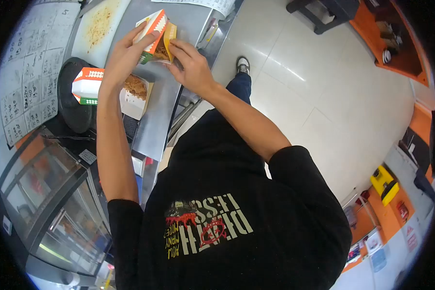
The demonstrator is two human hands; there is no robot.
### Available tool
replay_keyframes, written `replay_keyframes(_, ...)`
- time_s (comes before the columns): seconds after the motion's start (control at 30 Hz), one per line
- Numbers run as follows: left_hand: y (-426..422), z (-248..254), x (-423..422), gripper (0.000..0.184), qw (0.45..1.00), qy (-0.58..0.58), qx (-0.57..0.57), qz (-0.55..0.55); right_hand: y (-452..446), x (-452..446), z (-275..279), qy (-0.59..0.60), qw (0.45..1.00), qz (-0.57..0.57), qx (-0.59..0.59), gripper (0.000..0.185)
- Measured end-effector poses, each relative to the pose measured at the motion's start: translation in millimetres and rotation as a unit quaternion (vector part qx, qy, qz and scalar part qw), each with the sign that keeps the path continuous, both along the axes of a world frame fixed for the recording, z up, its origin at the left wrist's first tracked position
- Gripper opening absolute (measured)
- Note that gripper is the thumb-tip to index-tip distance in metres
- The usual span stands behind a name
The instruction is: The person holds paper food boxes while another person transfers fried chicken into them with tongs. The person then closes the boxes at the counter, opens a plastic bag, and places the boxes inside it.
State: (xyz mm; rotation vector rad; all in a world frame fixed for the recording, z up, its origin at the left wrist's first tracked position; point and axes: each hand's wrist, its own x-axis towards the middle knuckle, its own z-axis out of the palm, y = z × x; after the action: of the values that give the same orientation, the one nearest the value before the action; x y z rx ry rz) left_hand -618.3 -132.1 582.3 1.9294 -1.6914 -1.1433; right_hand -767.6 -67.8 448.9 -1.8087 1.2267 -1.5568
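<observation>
Above the metal counter [186, 21], an orange, white and green takeaway box [153, 36] with browned fried food inside is held between both hands. My left hand [124, 54] is closed around its left side, fingers along the outer wall. The fingers of my right hand [192, 66] pinch the box's yellow flap [170, 35] at the open side. Partly hidden under my left forearm, a second box [88, 83] of the same kind lies open, and a piece of fried chicken [136, 88] shows in it. That box rests partly on a black round plate [72, 113].
A white board [101, 24] with brown crumbs lies at the back left. Handwritten sheets [31, 72] cover the left side. A glass display case [58, 208] stands at lower left. To the right are tiled floor [304, 92], a dark stool [324, 12] and orange shelving [372, 34].
</observation>
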Motion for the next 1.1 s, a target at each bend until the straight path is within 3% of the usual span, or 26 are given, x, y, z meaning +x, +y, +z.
replay_keyframes(0.1,2,10,-9,0.080,0.998,0.046,0.044,0.017,4,7,1,-0.029,0.999,-0.021,0.029,0.040)
replay_keyframes(0.43,31,-27,-19,0.080,0.986,-0.060,-0.151,-0.043,-2,11,6,-0.009,0.996,-0.051,0.072,0.038)
replay_keyframes(0.57,26,-37,-17,0.082,0.988,-0.086,-0.120,-0.051,-1,3,2,0.000,0.998,-0.026,0.066,0.038)
replay_keyframes(0.67,21,-31,-15,0.083,0.995,0.051,-0.084,0.016,-1,-6,-1,-0.017,1.000,0.001,0.022,0.039)
replay_keyframes(0.77,17,-23,-11,0.073,0.978,0.168,-0.002,0.123,0,-11,-2,-0.015,0.999,0.028,-0.007,0.042)
replay_keyframes(0.93,25,-17,-23,0.076,0.997,0.056,-0.033,0.029,-11,-22,15,0.054,0.998,0.038,-0.001,0.051)
replay_keyframes(1.03,31,-8,-37,0.077,0.997,0.045,-0.058,-0.002,-22,-22,5,0.041,0.996,0.072,-0.016,0.050)
replay_keyframes(1.1,26,-18,-32,0.077,0.996,-0.031,-0.087,0.014,-21,-24,6,0.046,0.995,0.092,-0.016,0.048)
